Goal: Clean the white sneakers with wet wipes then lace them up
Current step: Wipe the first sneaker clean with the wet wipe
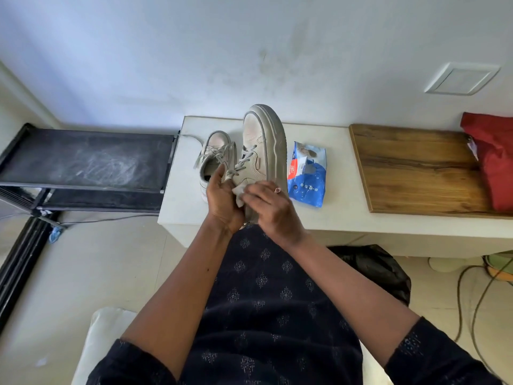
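Closest in, over the dark patterned garment [266,287], both forearms reach forward and meet at the shoe. The left hand [222,195] grips the heel end of the held sneaker [263,151], fingers curled round the collar, steadying it. The right hand [272,207] holds a crumpled wet wipe [239,193] and presses it to the shoe's side, just beside the left thumb. This looks like the cleaning step, on the first shoe. The sneaker is tipped on its side above the near edge of the white table [347,218], toe pointing away, grey sole [277,140] facing right, and that sole looks grubby. Its laces [244,162] hang loose. Just behind to the left, the second sneaker [215,154] sits on the table, laces slack, one end trailing toward the edge, apparently unwiped. To the right lies the blue wet wipes pack [306,173], close at hand. Next call, I reckon: work the wipe forward along the upper and round the sole rim, with the left hand turning the shoe; a fresh wipe will probably be needed. Lacing is a long way off
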Tool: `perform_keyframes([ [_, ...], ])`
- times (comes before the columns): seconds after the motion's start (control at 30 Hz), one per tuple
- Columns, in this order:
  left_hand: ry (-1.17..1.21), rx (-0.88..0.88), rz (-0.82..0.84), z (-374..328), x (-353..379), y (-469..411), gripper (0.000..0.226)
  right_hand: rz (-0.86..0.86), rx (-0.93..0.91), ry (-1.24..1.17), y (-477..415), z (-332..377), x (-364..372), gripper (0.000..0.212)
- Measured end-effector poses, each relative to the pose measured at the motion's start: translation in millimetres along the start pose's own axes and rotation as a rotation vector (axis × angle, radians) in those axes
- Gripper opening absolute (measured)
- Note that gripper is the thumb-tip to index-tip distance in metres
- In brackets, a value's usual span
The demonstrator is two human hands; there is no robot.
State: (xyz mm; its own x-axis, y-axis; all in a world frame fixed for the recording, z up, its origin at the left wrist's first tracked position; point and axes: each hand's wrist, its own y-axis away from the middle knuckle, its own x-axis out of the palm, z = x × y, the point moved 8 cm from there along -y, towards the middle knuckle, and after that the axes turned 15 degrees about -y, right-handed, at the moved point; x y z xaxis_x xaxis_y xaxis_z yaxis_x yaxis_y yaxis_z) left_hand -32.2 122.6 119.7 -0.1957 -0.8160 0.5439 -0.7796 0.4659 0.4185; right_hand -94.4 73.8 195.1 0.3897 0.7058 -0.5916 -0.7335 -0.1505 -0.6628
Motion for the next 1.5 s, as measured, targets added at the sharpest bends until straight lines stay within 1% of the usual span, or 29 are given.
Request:
perform_keyframes([
  [0.07,0.005,-0.01,0.043,-1.9,7.4,1.3,0.074,-0.009,-0.021,0.028,2.5,5.2,0.0,0.018],
  [0.13,-0.028,-0.022,0.069,-5.4,15.0,1.3,0.095,-0.059,0.007,0.063,-7.8,3.3,-5.8,0.024],
  [0.2,-0.081,-0.02,0.143,-9.4,26.6,5.3,0.108,-0.09,0.065,0.089,-23.1,1.3,-10.0,0.027],
  [0.27,-0.105,-0.009,0.184,-10.3,34.0,9.2,0.108,-0.081,0.123,0.13,-35.7,-0.9,-10.7,0.026],
  [0.33,-0.124,-0.006,0.191,-9.0,37.1,13.1,0.105,-0.063,0.153,0.167,-39.6,-1.5,-10.9,0.025],
  [0.4,-0.14,-0.001,0.199,-11.0,37.9,14.8,0.105,-0.062,0.122,0.163,-32.4,2.6,-13.9,0.029],
  [0.5,-0.065,-0.014,0.214,-16.7,37.6,12.2,0.104,-0.065,0.051,0.133,-7.4,5.8,-20.5,0.033],
  [0.6,-0.019,-0.007,0.228,-21.7,36.4,7.3,0.106,-0.057,-0.002,0.13,16.8,4.7,-22.8,0.044],
  [0.63,-0.005,-0.002,0.231,-22.2,36.6,6.3,0.105,-0.057,-0.023,0.125,19.9,4.6,-23.6,0.044],
  [0.77,0.024,0.004,0.224,-23.2,39.8,8.7,0.098,-0.058,-0.078,0.106,9.0,4.6,-28.6,0.037],
  [0.83,0.015,0.001,0.233,-23.6,41.7,11.2,0.099,-0.056,-0.069,0.112,-5.0,2.6,-29.3,0.027],
  [0.9,0.006,-0.01,0.251,-22.9,43.7,13.7,0.099,-0.054,-0.045,0.134,-22.7,-0.9,-30.8,0.023],
  [1.03,-0.05,-0.02,0.3,-23.5,48.1,15.5,0.093,-0.075,0.017,0.127,-46.6,-2.5,-35.3,0.028],
  [1.13,-0.097,-0.026,0.302,-25.5,46.8,14.3,0.096,-0.103,0.057,0.123,-43.5,-0.8,-38.3,0.028],
  [1.2,-0.08,-0.021,0.304,-27.3,45.8,13.0,0.099,-0.089,0.032,0.106,-31.9,2.3,-36.7,0.023],
  [1.33,-0.079,0.006,0.296,-31.9,44.8,8.9,0.098,-0.007,-0.04,0.044,-4.1,8.6,-31.8,0.025],
  [1.43,-0.112,0.0,0.33,-32.8,49.0,10.8,0.105,0.043,-0.074,0.064,-4.7,8.0,-30.2,0.026],
  [1.5,-0.093,-0.015,0.349,-30.4,50.7,12.0,0.109,0.047,-0.073,0.101,-14.5,8.3,-29.9,0.026],
])
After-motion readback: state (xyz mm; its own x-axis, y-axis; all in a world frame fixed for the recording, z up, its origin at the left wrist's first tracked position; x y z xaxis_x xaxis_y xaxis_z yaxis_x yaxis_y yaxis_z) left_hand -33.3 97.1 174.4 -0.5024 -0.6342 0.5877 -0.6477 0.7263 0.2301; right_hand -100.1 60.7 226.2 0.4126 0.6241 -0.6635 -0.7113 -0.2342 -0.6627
